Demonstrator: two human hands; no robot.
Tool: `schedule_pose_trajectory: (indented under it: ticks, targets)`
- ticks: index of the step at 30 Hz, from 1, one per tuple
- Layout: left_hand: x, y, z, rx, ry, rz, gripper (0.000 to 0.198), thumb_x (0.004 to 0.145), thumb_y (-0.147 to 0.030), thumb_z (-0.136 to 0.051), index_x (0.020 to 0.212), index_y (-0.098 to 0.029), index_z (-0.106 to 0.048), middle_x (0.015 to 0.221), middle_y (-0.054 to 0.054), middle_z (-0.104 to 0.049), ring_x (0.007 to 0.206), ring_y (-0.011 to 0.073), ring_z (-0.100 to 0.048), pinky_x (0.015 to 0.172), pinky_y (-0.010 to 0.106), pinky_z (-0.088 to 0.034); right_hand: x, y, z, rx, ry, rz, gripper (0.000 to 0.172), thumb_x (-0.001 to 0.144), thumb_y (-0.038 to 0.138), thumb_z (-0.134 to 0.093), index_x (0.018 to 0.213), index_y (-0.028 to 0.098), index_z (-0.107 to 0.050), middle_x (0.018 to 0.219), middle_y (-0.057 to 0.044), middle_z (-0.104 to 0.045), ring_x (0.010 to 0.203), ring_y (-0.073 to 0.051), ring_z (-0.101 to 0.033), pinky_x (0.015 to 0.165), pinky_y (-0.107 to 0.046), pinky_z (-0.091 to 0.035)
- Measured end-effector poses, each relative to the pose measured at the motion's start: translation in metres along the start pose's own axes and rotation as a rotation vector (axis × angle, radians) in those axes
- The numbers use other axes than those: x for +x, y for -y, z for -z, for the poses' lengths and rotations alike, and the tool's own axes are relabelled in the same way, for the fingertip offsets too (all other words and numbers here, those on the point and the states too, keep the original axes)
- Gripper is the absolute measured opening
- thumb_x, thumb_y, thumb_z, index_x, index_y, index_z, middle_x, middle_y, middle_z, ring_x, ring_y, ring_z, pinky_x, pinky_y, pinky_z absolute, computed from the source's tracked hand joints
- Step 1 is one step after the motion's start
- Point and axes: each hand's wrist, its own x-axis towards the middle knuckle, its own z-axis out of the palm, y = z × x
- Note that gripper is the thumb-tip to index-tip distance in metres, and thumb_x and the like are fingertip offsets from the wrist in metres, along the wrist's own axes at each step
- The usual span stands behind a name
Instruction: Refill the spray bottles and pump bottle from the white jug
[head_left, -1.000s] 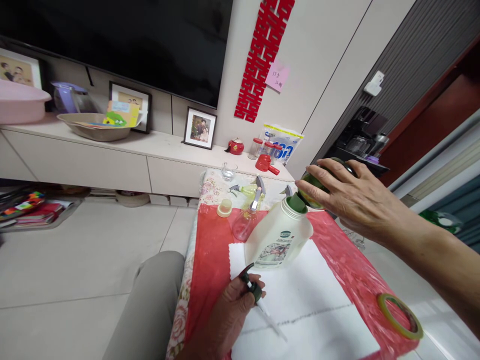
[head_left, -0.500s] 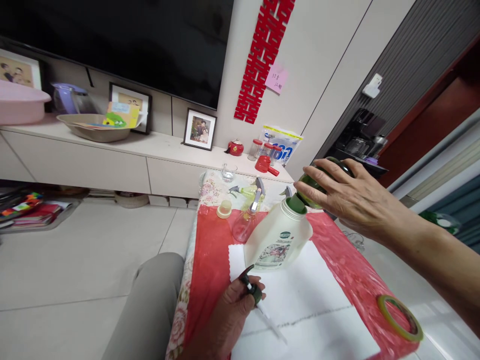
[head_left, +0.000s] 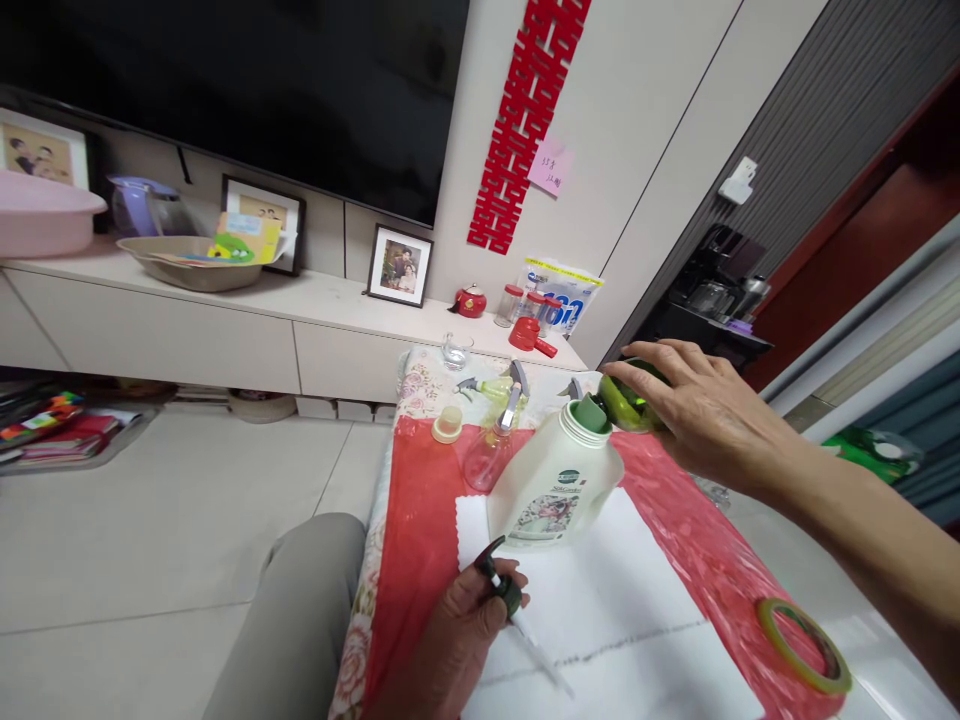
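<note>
My right hand is closed around a dark green bottle, tilted so its neck meets the mouth of a large cream detergent jug. A green spout shows inside the jug's opening. The bottle's far side is hidden by my fingers. Low in front, my left hand pinches a dark green pump head whose pale dip tube points down to the right over white paper. The jug stands upright on that paper.
Behind the jug stand a pink spray bottle and a yellow-green spray bottle. A cream cap lies on the red cover. A tape roll lies at the right edge. Beyond is a white cabinet.
My right hand has lowered slightly and the green bottle has tipped to lie nearer horizontal at the jug's mouth. My left hand with the pump head stays almost in place.
</note>
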Motion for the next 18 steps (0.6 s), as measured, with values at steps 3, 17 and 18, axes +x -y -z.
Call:
schedule_pose_trajectory:
  ticks: [3, 17, 18]
  targets:
    - [-0.001, -0.002, 0.001, 0.02, -0.01, -0.011, 0.042, 0.063, -0.038, -0.093, 0.097, -0.019, -0.077, 0.099, 0.01, -0.076, 0.092, 0.0241, -0.07, 0.097, 0.042, -0.047, -0.017, -0.003, -0.011, 0.137, 0.032, -0.137, 0.072, 0.078, 0.019, -0.06, 0.147, 0.026, -0.041, 0.139, -0.012, -0.047, 0.115, -0.032, -0.05, 0.081, -0.044, -0.051]
    - [-0.004, -0.057, -0.009, -0.127, -0.228, -0.167, 0.042, 0.064, -0.029, -0.093, 0.1, -0.022, -0.074, 0.098, 0.002, -0.077, 0.092, 0.0151, -0.073, 0.087, 0.026, -0.059, -0.167, 0.112, -0.068, 0.795, 0.154, -0.499, 0.08, 0.084, 0.043, -0.069, 0.152, 0.033, -0.029, 0.146, -0.008, -0.044, 0.133, -0.032, -0.047, 0.109, -0.05, -0.046]
    - [-0.003, -0.06, -0.01, -0.136, -0.236, -0.18, 0.041, 0.065, -0.028, -0.092, 0.101, -0.022, -0.074, 0.097, 0.002, -0.077, 0.092, 0.0145, -0.073, 0.087, 0.025, -0.059, -0.172, 0.125, -0.072, 0.792, 0.165, -0.485, 0.078, 0.085, 0.039, -0.066, 0.153, 0.033, -0.027, 0.146, -0.008, -0.043, 0.134, -0.031, -0.045, 0.109, -0.05, -0.046]
